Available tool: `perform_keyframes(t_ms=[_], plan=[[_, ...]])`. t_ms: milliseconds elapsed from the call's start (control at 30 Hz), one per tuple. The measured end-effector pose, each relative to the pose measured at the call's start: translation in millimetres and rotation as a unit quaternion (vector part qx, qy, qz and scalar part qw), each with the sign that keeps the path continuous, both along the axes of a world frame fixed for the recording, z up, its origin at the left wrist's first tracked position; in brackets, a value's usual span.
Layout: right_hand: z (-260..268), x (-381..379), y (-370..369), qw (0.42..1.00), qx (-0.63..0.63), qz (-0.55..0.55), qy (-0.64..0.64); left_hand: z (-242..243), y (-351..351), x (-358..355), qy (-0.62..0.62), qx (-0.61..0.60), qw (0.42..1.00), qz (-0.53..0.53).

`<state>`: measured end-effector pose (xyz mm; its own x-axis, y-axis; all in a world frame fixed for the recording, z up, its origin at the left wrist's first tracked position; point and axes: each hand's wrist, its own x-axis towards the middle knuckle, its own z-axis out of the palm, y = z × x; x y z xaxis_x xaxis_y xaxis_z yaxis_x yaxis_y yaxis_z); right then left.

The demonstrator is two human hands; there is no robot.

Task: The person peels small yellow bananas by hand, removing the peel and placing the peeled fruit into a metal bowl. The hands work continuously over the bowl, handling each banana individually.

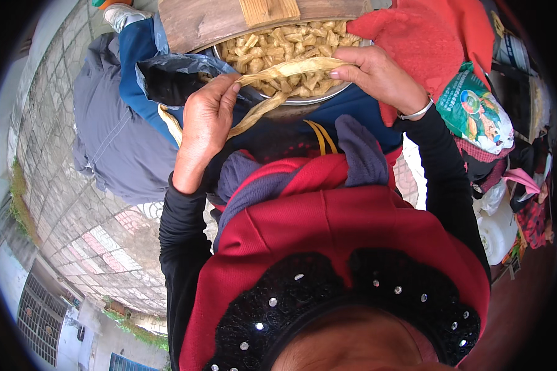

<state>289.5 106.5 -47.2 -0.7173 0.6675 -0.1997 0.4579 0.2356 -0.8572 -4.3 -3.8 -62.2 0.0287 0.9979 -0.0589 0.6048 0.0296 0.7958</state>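
Observation:
A long, pale yellow, fibrous strip is stretched between my two hands. My left hand pinches it between thumb and fingers, and a second length hangs in a loop below. Its other stretch is held by my right hand, thumb and forefinger closed on it. Under the strip sits a metal basin, full of small folded or knotted tan pieces. A black plastic bag gapes beside my left hand, its inside mostly dark. What the strip is made of, I cannot tell.
A wooden board covers the basin's far side. Red cloth lies at the right, with a printed green bag beyond it. Grey fabric drapes at the left, over stone paving.

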Motion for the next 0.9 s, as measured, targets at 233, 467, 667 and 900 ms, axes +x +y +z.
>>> perform_keyframes(t_ms=[233,467,667,900], plan=[[9,-28,-9,0.993,0.114,0.024,0.003,26,42,51,0.086,0.220,0.959,-0.154],[-4,-43,1,0.976,0.063,-0.152,0.142,21,37,71,-0.300,-0.198,0.924,-0.129],[-39,-46,-14,0.999,0.041,-0.006,0.019,42,65,34,0.177,0.040,0.978,-0.098],[33,-73,-12,0.917,-0.216,-0.123,0.314,7,75,52,-0.468,-0.114,0.876,0.008]])
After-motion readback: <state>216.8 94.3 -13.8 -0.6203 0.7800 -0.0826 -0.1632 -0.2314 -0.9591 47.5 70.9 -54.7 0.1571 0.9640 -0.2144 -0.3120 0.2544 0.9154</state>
